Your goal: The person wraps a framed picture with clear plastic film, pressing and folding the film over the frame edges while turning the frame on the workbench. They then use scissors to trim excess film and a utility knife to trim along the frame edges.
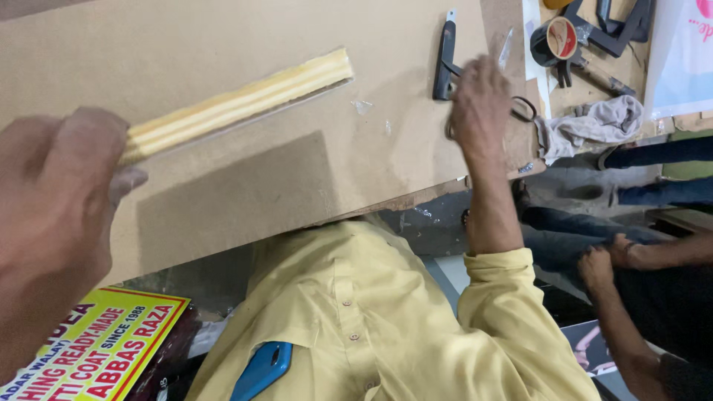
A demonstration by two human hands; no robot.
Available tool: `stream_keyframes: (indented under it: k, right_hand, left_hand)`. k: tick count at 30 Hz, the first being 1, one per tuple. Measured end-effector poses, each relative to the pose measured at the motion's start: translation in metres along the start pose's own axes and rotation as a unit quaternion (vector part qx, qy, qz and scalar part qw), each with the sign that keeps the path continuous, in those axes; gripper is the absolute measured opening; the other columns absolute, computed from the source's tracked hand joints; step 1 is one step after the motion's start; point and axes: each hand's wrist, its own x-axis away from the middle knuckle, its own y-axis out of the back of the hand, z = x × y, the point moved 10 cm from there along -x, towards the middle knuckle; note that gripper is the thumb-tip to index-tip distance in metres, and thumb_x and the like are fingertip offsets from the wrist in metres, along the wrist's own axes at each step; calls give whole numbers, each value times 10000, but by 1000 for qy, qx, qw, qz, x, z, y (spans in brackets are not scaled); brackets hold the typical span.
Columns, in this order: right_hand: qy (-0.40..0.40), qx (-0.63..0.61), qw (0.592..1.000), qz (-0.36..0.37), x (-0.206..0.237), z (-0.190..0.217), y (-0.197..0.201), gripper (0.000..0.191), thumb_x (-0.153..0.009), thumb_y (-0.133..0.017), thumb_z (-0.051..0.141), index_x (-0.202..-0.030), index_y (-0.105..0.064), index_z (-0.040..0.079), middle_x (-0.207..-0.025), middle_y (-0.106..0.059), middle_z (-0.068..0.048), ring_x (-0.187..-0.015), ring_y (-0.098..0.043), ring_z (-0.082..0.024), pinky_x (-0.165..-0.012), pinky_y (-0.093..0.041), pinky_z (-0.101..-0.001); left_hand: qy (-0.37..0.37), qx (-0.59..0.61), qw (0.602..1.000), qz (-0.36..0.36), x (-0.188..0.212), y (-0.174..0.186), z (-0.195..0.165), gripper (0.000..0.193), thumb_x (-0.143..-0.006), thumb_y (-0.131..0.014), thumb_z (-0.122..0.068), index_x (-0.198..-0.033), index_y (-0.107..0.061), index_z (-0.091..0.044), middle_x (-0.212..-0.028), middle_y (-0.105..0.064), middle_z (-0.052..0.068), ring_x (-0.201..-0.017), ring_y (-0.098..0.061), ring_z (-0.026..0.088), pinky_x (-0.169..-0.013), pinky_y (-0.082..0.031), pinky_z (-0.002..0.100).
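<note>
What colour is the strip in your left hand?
Pale yellow strip with cream ridges; head view.

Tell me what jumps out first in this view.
The left hand looms large at the left edge, gripping a long pale-yellow ribbed strip lying across the brown board. Farther right, the right hand reaches to black-handled scissors beside a black utility knife.

Saw a brown board (245,186) as worktop, bearing a pale yellow ribbed strip (245,100), a black utility knife (444,59), scissors (520,110), a tape roll (553,41) and a grey rag (590,125).
</note>
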Motion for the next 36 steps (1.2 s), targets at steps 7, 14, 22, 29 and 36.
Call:
stream_keyframes:
  k: [7,14,22,29,36]
  right_hand:
    - [236,-95,958,135,87,151,15,840,-975,-393,589,-1531,-329,-38,-1596,-285,-220,-1487,-253,-338,-1207,-222,-510]
    - [-56,-260,964,27,88,-22,12,255,-1042,-626,189,-1227,-639,13,-1224,-670,-173,-1112,-666,-374,-960,-533,-490]
    - [-85,-111,986,-93,-7,17,16,616,-882,-783,409,-1156,-563,-96,-1073,-641,-281,-1018,-601,-444,-846,-482,-539]
    - [-90,-88,981,-146,-35,20,33,303,-1014,-578,74,-1297,-528,-25,-1093,-639,-197,-1039,-624,-363,-861,-513,-485]
    - [-108,-561,816,-90,-49,68,42,308,-1100,-490,95,-1377,-454,-36,-959,-638,-89,-634,-673,-129,-478,-579,-299]
  left_hand:
    - [-205,-244,945,-70,-41,-24,-47,300,-855,-686,-137,-1134,-622,-46,-909,-702,107,-752,-718,182,-636,-589,293]
    - [-376,-218,864,-256,-27,-74,-48,134,-964,-569,-239,-953,-585,-107,-1159,-767,205,-964,-770,264,-888,-621,419]
    - [-293,-319,899,-67,-31,-194,21,472,-866,-535,-270,-1337,-556,-239,-1605,-424,22,-1392,-515,203,-1172,-453,451]
    - [109,387,902,-158,-71,-217,64,449,-962,-703,-98,-1364,-543,20,-1304,-586,200,-979,-720,249,-744,-631,397]
    - [249,624,733,-101,-218,-250,31,580,-910,-826,-421,-804,-558,82,-593,-626,69,-456,-647,143,-380,-528,271]
